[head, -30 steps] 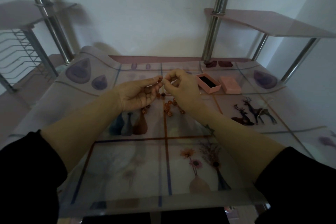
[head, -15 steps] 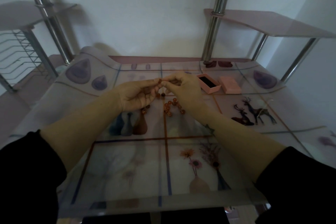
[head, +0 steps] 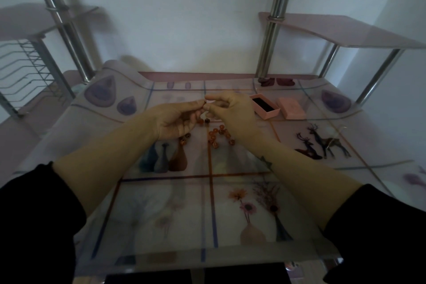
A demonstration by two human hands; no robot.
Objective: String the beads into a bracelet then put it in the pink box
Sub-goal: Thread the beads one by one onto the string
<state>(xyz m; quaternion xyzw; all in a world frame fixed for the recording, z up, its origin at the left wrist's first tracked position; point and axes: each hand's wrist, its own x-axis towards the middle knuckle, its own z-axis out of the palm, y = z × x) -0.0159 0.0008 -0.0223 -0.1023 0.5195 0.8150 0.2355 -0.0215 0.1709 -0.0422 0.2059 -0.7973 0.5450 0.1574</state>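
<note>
Several small orange-brown beads (head: 219, 136) lie scattered on the table below my hands. My left hand (head: 177, 120) and my right hand (head: 232, 114) meet fingertip to fingertip above them, both with curled fingers pinching something tiny between thumb and forefinger; a bead seems to sit at the left fingertips, and the string is too thin to make out. The open pink box (head: 265, 106) with a black lining stands just right of my right hand. Its pink lid (head: 291, 107) lies beside it.
The table carries a clear printed cover (head: 207, 210) with vases, flowers and deer. Chrome posts (head: 269, 37) rise at the back, holding a pink glass shelf (head: 341, 32) at the right. A wire rack (head: 25, 69) stands at the far left.
My hands have drawn closer together, the fingertips now touching. The short pale piece seen at my right fingertips a second ago no longer shows.
</note>
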